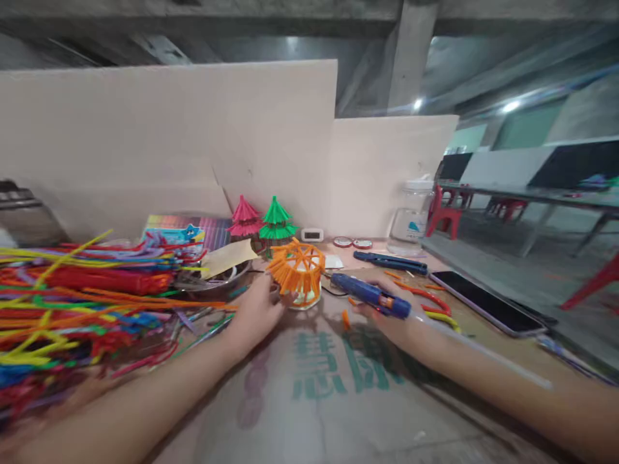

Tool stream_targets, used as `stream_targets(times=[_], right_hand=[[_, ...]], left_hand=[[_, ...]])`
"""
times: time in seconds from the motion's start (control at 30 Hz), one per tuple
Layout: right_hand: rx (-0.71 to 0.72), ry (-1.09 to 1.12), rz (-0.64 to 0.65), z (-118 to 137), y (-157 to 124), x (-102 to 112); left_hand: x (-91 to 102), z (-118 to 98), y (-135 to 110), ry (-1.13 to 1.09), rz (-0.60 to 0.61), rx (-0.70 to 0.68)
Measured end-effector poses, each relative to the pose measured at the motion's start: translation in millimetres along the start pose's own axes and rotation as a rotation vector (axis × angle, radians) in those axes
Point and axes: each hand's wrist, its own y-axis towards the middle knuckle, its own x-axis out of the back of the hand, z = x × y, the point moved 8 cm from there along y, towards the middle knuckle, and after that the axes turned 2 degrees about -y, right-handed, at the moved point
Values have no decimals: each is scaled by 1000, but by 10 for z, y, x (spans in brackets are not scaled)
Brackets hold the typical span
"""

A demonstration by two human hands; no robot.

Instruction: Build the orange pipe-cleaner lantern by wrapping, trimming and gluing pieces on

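Note:
My left hand [264, 301] grips the side of an orange pipe-cleaner model [297, 267], which has a spoked round top, a fringe of short orange pieces and a pale base. In my right hand [382, 316] is a blue hot glue gun [371, 295], its nozzle pointing left at the model and close to it. A clear glue stick [493, 357] sticks out from the gun's rear along my forearm. Just below the nozzle is a short orange piece [345, 319]; whether my right fingers touch it is unclear.
Many coloured pipe cleaners [87, 290] pile up on the left, beside a metal bowl [236, 277]. Behind stand pink [245, 218] and green [275, 222] tree models. To the right lie a dark blue long tool [391, 261], red-handled pliers [428, 296], a phone [486, 301] and a clear jar [410, 219].

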Motion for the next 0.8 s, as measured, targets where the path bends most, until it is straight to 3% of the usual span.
stream_targets(times=[0.33, 0.53, 0.63, 0.8], right_hand=[[-56, 1, 38, -25, -18, -4], [52, 202, 19, 171, 15, 146], [56, 150, -34, 137, 268, 274], [-96, -107, 123, -243, 976, 85]], left_hand=[[-11, 79, 8, 24, -5, 6], [-44, 132, 20, -62, 3, -6], [-54, 137, 19, -62, 15, 10], [-48, 163, 28, -57, -7, 34]])
